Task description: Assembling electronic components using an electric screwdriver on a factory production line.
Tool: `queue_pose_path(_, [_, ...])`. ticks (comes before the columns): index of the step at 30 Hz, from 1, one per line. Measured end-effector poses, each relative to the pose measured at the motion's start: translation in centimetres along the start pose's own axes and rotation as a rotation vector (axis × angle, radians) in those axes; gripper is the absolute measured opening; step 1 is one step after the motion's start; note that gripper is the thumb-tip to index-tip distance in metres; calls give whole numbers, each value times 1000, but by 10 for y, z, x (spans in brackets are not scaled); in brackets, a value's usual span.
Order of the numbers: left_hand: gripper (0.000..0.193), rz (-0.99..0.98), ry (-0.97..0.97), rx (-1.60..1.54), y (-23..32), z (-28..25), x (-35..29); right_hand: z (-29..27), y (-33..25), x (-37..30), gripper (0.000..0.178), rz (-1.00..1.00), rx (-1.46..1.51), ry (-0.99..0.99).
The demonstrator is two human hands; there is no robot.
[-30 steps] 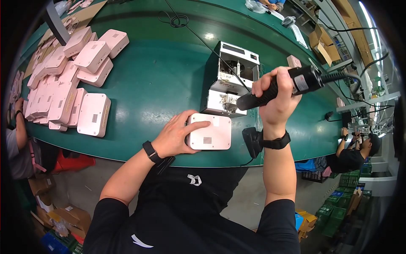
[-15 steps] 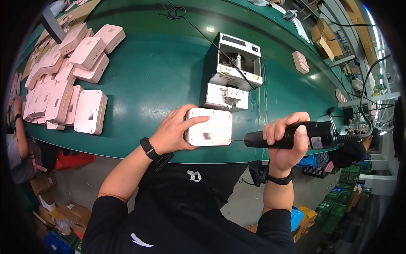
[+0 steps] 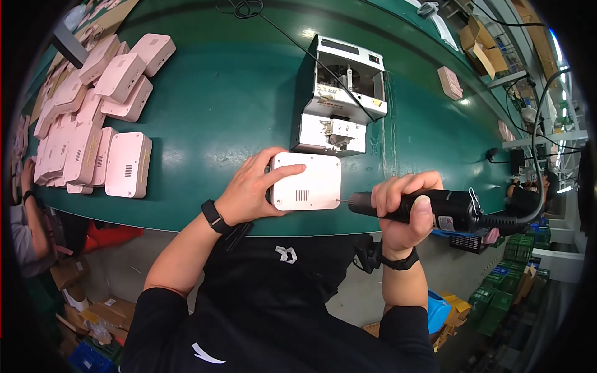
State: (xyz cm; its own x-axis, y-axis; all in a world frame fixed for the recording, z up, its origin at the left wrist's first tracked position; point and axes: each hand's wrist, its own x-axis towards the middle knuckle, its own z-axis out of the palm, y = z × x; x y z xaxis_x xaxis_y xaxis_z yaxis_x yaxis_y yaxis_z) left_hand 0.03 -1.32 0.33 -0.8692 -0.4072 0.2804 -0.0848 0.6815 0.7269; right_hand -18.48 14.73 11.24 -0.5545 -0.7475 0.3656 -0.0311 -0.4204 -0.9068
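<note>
Grey floor (image 3: 160,245) shows beneath a long green table (image 3: 230,118), which spreads across most of my view, its near edge bowed by the lens. On its left side I see a heap of pale cases (image 3: 81,146), stacked and leaning on one another. Green crates (image 3: 499,303) stand on the floor at lower right. Mid-table sits a silver-and-black machine (image 3: 339,93), a thin black cable (image 3: 292,40) running across it. At upper right is an open cardboard box (image 3: 482,46); I can't make out its contents. A carton (image 3: 112,314) at lower left has clear plastic (image 3: 98,328) at its opening.

My right hand (image 3: 404,208) is wrapped around a black electric screwdriver (image 3: 448,211). The white case (image 3: 317,177) lies flat just in front of the machine, my left hand (image 3: 252,193) clasping its left end, index finger across the top. The thin bit (image 3: 343,201) meets its near right corner; I can't tell how deep it sits.
</note>
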Motion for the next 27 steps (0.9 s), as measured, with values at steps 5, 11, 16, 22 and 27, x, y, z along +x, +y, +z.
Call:
queue_pose_path(5, [83, 0, -9, 1, -1, 0, 1, 1, 1, -2, 30, -9, -24, 31])
queue_pose_path(11, [81, 0, 10, 3, 0, -3, -1, 12, -6, 20, 27, 23, -38, -6])
queue_pose_path(16, [80, 9, 3, 0, 1, -1, -1, 21, -16, 70, 21, -131, 52, 71])
queue_pose_path(22, [81, -11, -11, -8, 2, -2, -3, 32, -1, 91, 22, -120, -114, 96])
queue_pose_path(27, [80, -22, -12, -4, -3, -4, -2, 30, -2, 70, 25, 20, 10, 8])
